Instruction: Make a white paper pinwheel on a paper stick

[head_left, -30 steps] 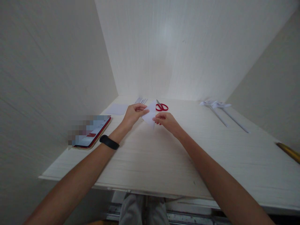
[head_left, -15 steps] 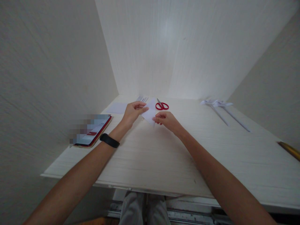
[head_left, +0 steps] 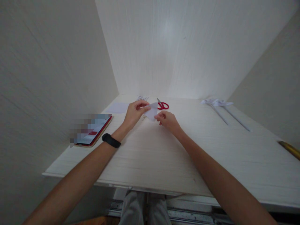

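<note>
A small white sheet of paper (head_left: pixel 152 111) is held up between both hands above the tabletop. My left hand (head_left: pixel 136 111) pinches its upper left side between thumb and fingers. At the lower right corner of the paper, the fingertips of my right hand (head_left: pixel 167 120) are closed on it. Red-handled scissors (head_left: pixel 163 105) lie just behind, with one handle loop partly covered by the paper. Several thin dark-lined strips (head_left: pixel 142 98) lie beyond my left hand, and a flat white sheet (head_left: pixel 117 107) lies to its left.
A phone (head_left: pixel 95 131) with a lit screen lies at the left by the wall. Two white paper sticks with folded tops (head_left: pixel 217 102) rest at the back right. A gold-coloured object (head_left: pixel 289 149) is at the right edge. Walls enclose the white table (head_left: pixel 159 162) on three sides.
The paper has tilted and turned between my hands, showing a smaller face and covering part of the scissors' left loop. Both hands have shifted slightly to the right.
</note>
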Action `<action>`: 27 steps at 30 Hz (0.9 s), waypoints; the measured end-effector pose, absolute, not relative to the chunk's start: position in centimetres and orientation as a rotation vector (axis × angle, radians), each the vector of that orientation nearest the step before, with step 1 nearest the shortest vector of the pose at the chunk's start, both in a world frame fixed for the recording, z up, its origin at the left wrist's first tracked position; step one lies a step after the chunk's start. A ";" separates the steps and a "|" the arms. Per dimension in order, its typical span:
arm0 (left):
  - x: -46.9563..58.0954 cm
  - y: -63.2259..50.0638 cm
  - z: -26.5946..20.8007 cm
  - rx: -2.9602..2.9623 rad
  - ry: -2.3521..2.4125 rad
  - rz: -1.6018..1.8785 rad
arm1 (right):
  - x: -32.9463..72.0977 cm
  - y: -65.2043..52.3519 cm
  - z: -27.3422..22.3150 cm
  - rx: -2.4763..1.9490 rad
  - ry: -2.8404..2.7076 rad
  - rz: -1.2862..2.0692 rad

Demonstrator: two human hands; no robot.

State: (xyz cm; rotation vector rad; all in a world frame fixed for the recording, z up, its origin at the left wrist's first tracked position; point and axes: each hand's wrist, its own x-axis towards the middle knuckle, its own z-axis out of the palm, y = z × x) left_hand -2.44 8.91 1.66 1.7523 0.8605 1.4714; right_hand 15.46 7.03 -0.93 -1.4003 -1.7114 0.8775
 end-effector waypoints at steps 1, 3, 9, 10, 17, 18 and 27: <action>-2.4 8.8 1.7 1.779 0.836 1.466 | 15.4 7.0 -1.0 -1.405 -1.673 0.929; -2.3 8.4 1.8 1.835 0.788 1.441 | 15.4 6.9 -0.8 -1.396 -1.594 1.039; -2.1 8.0 1.9 2.010 0.783 1.363 | 15.4 6.7 0.2 -1.311 -1.332 1.235; -2.1 7.9 2.0 2.031 0.796 1.362 | 15.5 6.7 0.3 -1.299 -1.292 1.244; -2.1 7.6 2.0 2.032 0.825 1.323 | 16.0 6.9 -0.1 -1.213 -1.204 1.189; -2.1 7.6 2.0 2.017 0.820 1.307 | 16.1 6.9 -0.2 -1.200 -1.214 1.171; -1.9 7.6 1.8 1.720 0.750 1.207 | 16.7 7.8 -0.9 -1.164 -1.334 0.977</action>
